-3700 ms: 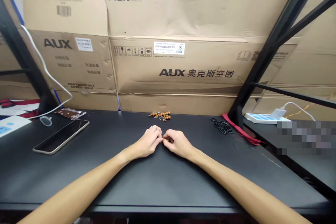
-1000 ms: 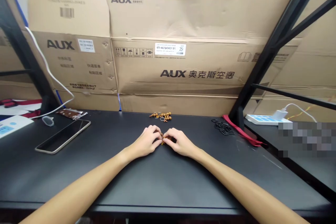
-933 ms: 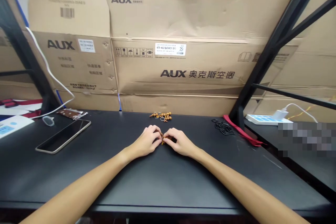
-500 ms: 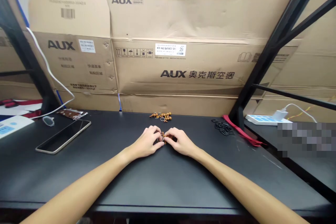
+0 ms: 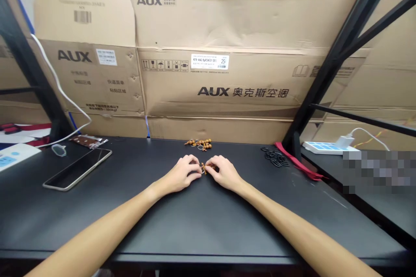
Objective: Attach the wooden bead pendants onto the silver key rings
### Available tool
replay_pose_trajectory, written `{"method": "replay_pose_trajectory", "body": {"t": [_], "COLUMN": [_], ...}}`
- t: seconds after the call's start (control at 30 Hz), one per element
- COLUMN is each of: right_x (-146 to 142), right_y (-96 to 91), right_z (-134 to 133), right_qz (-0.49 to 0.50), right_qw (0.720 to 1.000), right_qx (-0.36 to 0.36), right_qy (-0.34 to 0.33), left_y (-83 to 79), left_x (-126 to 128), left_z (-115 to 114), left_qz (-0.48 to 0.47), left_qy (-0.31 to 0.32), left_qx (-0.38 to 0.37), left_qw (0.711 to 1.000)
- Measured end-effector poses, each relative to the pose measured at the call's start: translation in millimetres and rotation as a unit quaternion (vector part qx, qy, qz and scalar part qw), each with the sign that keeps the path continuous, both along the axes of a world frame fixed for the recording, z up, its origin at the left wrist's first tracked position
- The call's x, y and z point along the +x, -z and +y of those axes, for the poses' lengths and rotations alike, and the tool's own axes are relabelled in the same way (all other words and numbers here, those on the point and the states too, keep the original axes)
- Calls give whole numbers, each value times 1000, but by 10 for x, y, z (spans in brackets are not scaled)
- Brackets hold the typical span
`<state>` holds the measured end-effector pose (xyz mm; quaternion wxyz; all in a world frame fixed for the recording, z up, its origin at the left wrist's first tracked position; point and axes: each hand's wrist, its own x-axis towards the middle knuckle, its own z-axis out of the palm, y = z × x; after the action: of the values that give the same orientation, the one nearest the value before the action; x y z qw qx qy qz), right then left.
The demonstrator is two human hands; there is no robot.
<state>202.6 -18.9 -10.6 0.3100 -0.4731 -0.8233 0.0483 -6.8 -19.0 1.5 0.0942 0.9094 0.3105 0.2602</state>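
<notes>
Near the middle of the black table, my left hand (image 5: 182,174) and my right hand (image 5: 225,173) meet over a small amber-brown beaded keychain (image 5: 203,168). The left fingers are closed at the keychain's metal ring, on its left side. Pinched in my right fingers is the brown beaded part, mostly covered by them. The exact grip of the fingertips is too small to make out. Just beyond my hands lies a little pile of similar beaded keychains (image 5: 204,143) with metal rings.
On the left rest a phone (image 5: 78,169), a brown packet (image 5: 87,140) and a white cable (image 5: 60,82). Black rings (image 5: 277,159) and a red strap (image 5: 300,165) lie at the right by a black rack post (image 5: 325,73). Cardboard (image 5: 211,95) walls off the back.
My fingers have shifted slightly around the keychain, and its ring sits a little differently between them. The view has drifted slightly; the other things lie as before.
</notes>
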Motion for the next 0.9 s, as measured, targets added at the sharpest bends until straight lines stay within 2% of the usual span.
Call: {"method": "replay_pose_trajectory", "body": {"t": [0.13,0.33,0.4,0.5,0.57,0.7,0.9], "right_x": [17,52,44,28,30,84,154], "right_y": [27,48,25,-2,-2,39,106], "right_z": [28,50,23,-20,-27,36,135], "right_qz": [7,36,19,-30,-51,-70,-73], "right_qw": [1000,998,999,996,994,996,996], "right_qx": [-3,52,45,25,28,-2,-33], "right_qy": [-10,-4,-22,-78,-91,-58,-50], "left_y": [-8,-46,-56,-44,-14,75,125], "left_x": [-9,-6,1,1,-19,-101,-150], "left_z": [-4,-37,-56,-60,-25,116,193], "left_qz": [0,28,45,72,80,96,111], "left_qy": [-8,-68,-75,-62,-65,-105,-113], "left_qx": [10,76,82,72,64,34,20], "left_qw": [1000,994,993,993,993,989,987]}}
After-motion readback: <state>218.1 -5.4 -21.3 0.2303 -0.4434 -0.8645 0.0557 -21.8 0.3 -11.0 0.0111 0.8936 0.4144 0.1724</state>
